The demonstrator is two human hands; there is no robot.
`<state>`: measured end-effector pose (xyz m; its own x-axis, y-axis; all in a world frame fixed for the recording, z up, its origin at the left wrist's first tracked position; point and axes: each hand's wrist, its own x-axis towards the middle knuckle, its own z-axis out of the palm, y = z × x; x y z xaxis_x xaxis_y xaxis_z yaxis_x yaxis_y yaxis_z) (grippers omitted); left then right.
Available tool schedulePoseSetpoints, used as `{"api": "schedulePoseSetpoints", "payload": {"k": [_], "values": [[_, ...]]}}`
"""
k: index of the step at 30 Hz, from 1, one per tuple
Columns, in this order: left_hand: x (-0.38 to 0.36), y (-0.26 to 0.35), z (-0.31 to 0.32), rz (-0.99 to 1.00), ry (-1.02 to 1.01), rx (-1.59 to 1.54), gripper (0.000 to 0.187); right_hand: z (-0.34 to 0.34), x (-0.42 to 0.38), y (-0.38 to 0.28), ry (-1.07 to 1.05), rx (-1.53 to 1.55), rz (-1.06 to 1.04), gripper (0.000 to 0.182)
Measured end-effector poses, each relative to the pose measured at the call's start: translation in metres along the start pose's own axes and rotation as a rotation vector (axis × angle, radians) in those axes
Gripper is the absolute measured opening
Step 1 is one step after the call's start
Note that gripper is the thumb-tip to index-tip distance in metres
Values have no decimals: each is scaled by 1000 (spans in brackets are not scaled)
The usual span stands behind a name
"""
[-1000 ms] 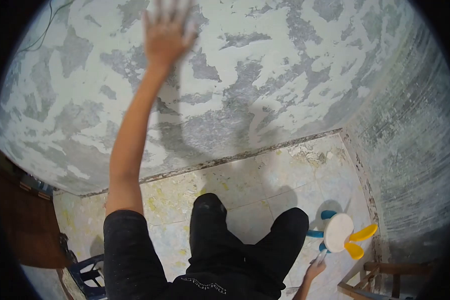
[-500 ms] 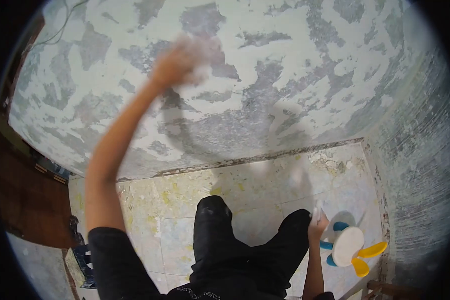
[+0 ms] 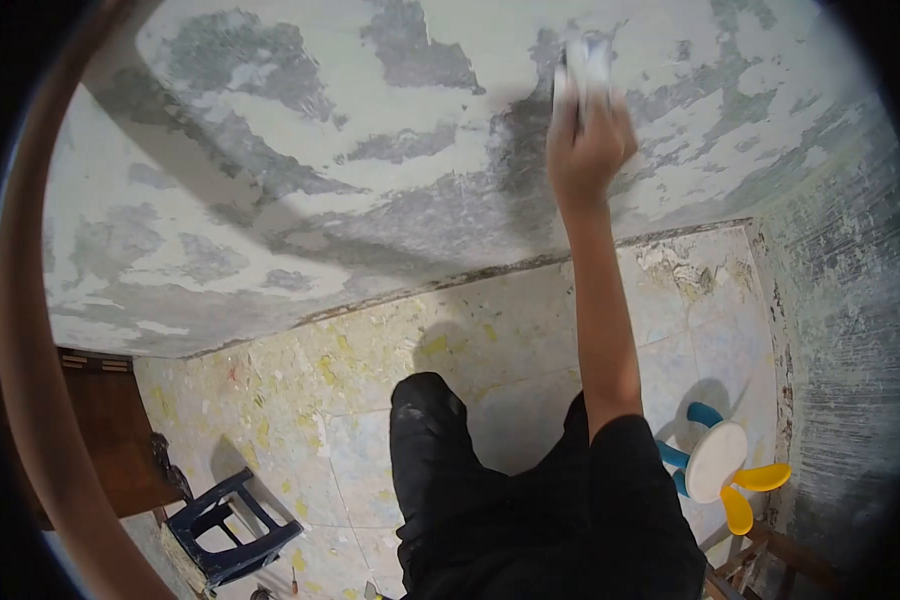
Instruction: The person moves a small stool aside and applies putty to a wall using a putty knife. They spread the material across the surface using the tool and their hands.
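My right hand point(image 3: 588, 145) is raised against the patchy grey and white wall point(image 3: 400, 195), its fingers closed round a whitish object point(image 3: 590, 65). Motion blurs the object, so its exact shape is unclear; it lies at the wall surface beyond my fingertips. Along the left edge of the view my left forearm point(image 3: 30, 300) reaches up past the top of the picture, and the left hand is out of sight.
A dark blue stool point(image 3: 260, 548) lies tipped at the lower left beside a brown wooden panel point(image 3: 120, 440). At the right stands a small white-topped stool point(image 3: 717, 462) with blue and yellow parts. Stained floor tiles point(image 3: 355, 470) meet the wall; wooden legs show lower right.
My right hand has risen from beside my knee to the wall with the whitish object. My left hand has left the view, its arm now at the far left. The view has shifted, showing the dark stool more fully.
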<state>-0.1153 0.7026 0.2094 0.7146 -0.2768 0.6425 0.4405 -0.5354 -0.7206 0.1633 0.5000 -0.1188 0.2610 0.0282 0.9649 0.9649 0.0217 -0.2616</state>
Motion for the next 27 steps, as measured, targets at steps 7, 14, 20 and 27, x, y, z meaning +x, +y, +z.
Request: {"api": "schedulePoseSetpoints", "payload": {"k": [7,14,20,27], "values": [[-13,-8,16,-79,-7,-104,63,3,32,41,-183,-81,-467,16],[-20,-9,23,-130,-67,-195,62,-15,92,44,-419,-20,-842,23],[-23,-7,23,-202,-109,-252,62,-3,81,36,-435,-25,-965,15],[-32,-41,21,-195,-259,-415,62,-1,91,46,-406,-6,-1001,29]]}}
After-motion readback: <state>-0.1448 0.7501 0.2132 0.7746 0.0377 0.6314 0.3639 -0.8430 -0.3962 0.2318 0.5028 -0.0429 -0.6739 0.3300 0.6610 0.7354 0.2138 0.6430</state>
